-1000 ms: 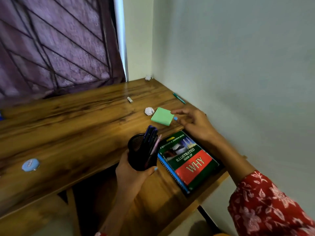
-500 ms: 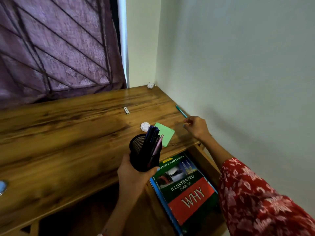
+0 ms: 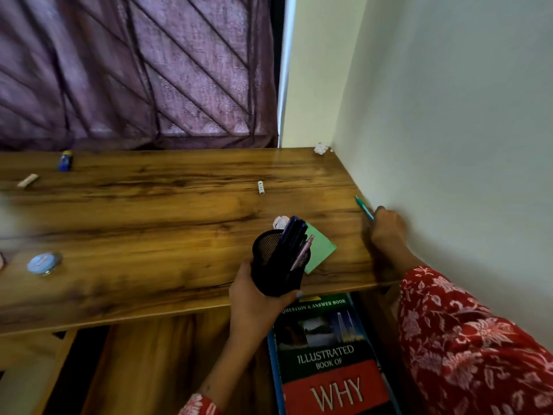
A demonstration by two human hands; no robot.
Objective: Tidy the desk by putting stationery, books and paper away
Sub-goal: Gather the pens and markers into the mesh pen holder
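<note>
A wooden surface (image 3: 149,235) ran along a purple curtain (image 3: 134,70) into a corner with a pale wall (image 3: 449,115) on the right. The left hand (image 3: 254,304) gripped a black mesh pen holder (image 3: 276,262), already stocked with pens, at the near edge of the surface, fingers wrapped round its lower half. The right hand (image 3: 387,229) had reached to the far right, against the wall, its fingers curled at the near end of a teal pen (image 3: 364,208); whether they had actually closed on it could not be told. The pen lay with its long axis running away from the person along the wall, and the right hand was plainly the nearer of the two. The holder sat to the left and nearer, so the pen would likely travel that way. A green notepad (image 3: 321,250) and a crumpled paper ball (image 3: 279,222) lay just behind the holder, a small white tube (image 3: 261,187) farther off, and a book (image 3: 329,354) rested below the surface.
</note>
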